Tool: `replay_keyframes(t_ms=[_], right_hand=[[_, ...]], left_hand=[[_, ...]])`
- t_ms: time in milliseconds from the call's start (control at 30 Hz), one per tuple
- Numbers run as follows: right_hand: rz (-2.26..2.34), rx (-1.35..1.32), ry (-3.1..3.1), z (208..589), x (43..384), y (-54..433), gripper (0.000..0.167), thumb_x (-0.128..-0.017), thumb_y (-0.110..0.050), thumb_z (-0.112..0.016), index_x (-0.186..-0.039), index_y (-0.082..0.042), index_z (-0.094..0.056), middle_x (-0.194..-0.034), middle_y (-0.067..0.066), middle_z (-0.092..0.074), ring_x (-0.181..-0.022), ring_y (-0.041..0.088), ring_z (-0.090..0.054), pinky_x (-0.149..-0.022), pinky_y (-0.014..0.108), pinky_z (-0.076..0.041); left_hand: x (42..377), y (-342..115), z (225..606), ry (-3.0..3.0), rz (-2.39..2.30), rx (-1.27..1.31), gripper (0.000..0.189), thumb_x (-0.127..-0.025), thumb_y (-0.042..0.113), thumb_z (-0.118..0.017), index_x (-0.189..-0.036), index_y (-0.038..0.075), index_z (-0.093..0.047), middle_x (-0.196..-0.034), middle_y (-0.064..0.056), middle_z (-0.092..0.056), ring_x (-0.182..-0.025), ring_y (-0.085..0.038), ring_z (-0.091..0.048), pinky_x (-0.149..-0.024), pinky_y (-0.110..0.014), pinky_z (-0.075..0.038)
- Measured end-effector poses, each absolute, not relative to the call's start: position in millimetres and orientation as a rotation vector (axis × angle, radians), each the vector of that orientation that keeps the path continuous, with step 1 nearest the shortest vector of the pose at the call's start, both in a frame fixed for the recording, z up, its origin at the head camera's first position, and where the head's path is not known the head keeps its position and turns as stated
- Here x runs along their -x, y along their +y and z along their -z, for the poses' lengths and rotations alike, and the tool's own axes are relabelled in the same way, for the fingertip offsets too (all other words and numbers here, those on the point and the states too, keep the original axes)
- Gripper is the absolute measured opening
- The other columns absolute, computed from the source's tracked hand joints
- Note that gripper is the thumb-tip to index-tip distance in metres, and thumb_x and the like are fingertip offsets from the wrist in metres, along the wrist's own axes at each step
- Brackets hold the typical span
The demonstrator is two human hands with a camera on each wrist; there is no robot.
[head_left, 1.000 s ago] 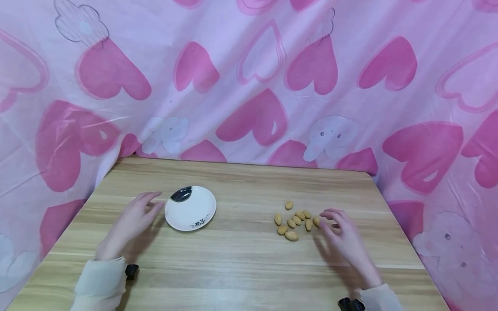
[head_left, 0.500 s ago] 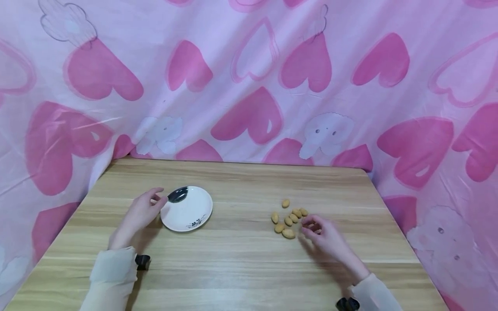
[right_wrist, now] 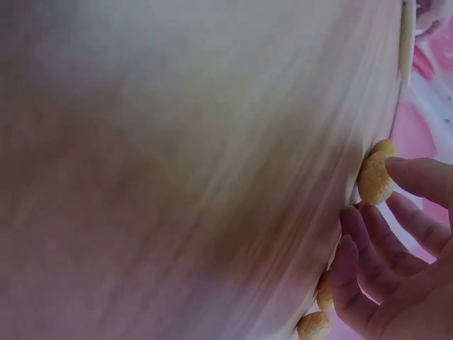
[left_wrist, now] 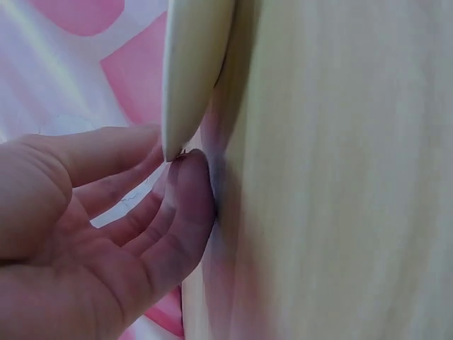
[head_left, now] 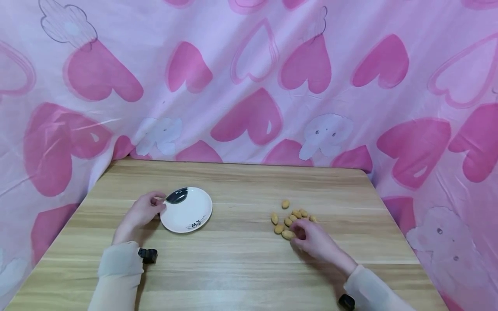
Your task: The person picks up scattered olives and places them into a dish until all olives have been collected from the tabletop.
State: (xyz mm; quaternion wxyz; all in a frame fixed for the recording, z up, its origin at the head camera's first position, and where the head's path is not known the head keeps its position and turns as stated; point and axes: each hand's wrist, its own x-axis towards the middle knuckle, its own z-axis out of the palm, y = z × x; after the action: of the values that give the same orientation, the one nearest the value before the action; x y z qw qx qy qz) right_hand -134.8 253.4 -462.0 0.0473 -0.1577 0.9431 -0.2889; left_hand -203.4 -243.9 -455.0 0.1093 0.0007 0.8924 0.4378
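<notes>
Smooth wood table (head_left: 233,270) | right hand (head_left: 317,241), the closer one: fingers spread, bent; can't tell if they touch the nut | bumpy egg-shaped nut (head_left: 288,235): just left, long way left to right | more nuts (head_left: 279,229) beside it | left hand (head_left: 143,211) pinches left rim of round shiny plate (head_left: 188,211) | far: pink heart cloth (head_left: 249,125)

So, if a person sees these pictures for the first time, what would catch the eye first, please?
Probably the pink cloth with large hearts, hanging behind the table and filling the upper part of the head view. Next, the white plate with a black patch, on the table's left side, the left hand at its rim. Then the loose group of tan, nut-like pieces to the right, with the right hand at them.
</notes>
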Motion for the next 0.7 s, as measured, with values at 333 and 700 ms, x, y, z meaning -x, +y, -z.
replay_keyframes(t_ms=[333, 700], right_hand=[[0.794, 0.572, 2.816, 463.3, 140.8, 247.4, 0.026, -0.079, -0.009, -0.077, -0.102, -0.014, -0.065, -0.085, -0.008, -0.059, -0.075, 0.009, -0.054, -0.065, 0.027, -0.046], [0.804, 0.621, 2.779, 458.1, 144.6, 246.5, 0.027, -0.079, -0.009, -0.078, -0.101, -0.016, -0.064, -0.083, -0.01, -0.058, -0.076, 0.008, -0.054, -0.066, 0.027, -0.047]], left_hand=[[205.7, -244.6, 459.8, 2.616, -1.326, 0.044, 0.035, -0.094, 0.001, -0.054, -0.126, -0.012, -0.05, -0.102, -0.023, -0.059, -0.086, -0.026, -0.058, -0.07, -0.033, -0.052], [207.3, -241.1, 458.9, 2.611, -1.339, 0.048, 0.036, -0.092, 0.001, -0.054, -0.127, -0.01, -0.051, -0.106, -0.025, -0.06, -0.089, -0.028, -0.059, -0.074, -0.035, -0.052]])
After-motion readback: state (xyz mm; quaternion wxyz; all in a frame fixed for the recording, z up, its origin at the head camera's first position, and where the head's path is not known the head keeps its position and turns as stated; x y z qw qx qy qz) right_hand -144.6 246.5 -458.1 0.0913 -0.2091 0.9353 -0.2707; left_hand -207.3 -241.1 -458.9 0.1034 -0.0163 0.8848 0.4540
